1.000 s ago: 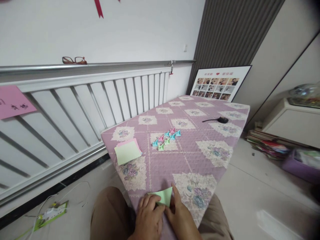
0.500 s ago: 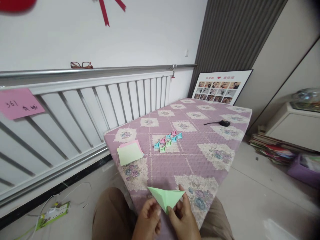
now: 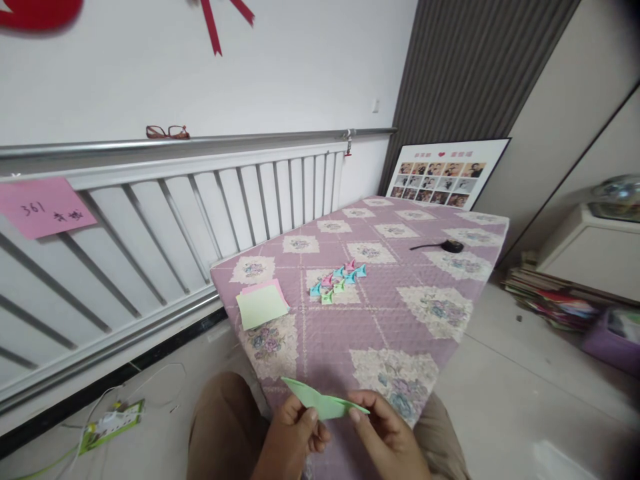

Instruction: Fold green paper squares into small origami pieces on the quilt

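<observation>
A folded piece of light green paper [image 3: 325, 405] is held low above the near end of the table, its two pointed ends spreading left and right. My left hand [image 3: 295, 430] pinches it at the left of its middle, thumb on the near face. At the right point, my right hand [image 3: 383, 427] grips it between thumb and fingers. Farther off lie several small folded paper pieces [image 3: 339, 285] in blue, pink and green, set in a close group. Left of them rests a stack of square paper sheets [image 3: 263, 305], pale green on top with pink beneath.
The table wears a purple flowered cloth [image 3: 345, 330]. A black object with a thin tail [image 3: 451, 246] lies toward its far right. A white radiator [image 3: 200, 220] runs along the left, eyeglasses [image 3: 168, 132] above it. A power strip [image 3: 113, 425] with cables is on the floor.
The green paper has tipped flatter, and its left point has swung left. My left hand has closed on the paper; my right hand has shifted from the bottom tip to the right point.
</observation>
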A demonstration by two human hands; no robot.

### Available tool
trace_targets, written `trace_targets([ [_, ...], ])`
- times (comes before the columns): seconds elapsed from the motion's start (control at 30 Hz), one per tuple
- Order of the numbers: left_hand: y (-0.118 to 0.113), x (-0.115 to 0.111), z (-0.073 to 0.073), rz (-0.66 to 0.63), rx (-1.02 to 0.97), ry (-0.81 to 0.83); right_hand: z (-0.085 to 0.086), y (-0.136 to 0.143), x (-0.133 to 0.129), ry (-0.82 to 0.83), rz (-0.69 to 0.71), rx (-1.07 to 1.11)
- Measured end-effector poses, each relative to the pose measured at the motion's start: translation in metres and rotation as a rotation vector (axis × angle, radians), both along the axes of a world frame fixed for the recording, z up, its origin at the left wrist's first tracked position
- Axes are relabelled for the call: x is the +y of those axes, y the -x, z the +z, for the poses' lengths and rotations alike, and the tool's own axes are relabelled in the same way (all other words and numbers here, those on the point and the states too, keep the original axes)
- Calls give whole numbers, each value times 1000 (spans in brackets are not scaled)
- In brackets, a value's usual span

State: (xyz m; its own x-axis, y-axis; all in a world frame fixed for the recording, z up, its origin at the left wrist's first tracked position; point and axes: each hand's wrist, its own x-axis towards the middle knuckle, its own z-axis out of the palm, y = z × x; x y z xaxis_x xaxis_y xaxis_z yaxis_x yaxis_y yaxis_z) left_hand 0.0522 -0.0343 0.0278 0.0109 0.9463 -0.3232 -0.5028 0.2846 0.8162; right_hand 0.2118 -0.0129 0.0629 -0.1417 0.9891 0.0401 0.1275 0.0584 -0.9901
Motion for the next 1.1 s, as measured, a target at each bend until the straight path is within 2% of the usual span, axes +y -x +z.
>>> trace_targets([
  [0.27,4,1,8,28,-4,-51,9,7,-7,-19,145,-73],
  [0.5,10,-1,25,-93,81,-140,23,2,-2,108,199,-1],
  [0.67,11,-1,24,-124,85,-168,26,3,1,135,276,-4],
  [0.97,14,-1,31,-130,89,-209,21,5,-3,282,275,94],
  [1.1,16,-1,29,-154,146,-247,24,7,-3,335,278,113],
])
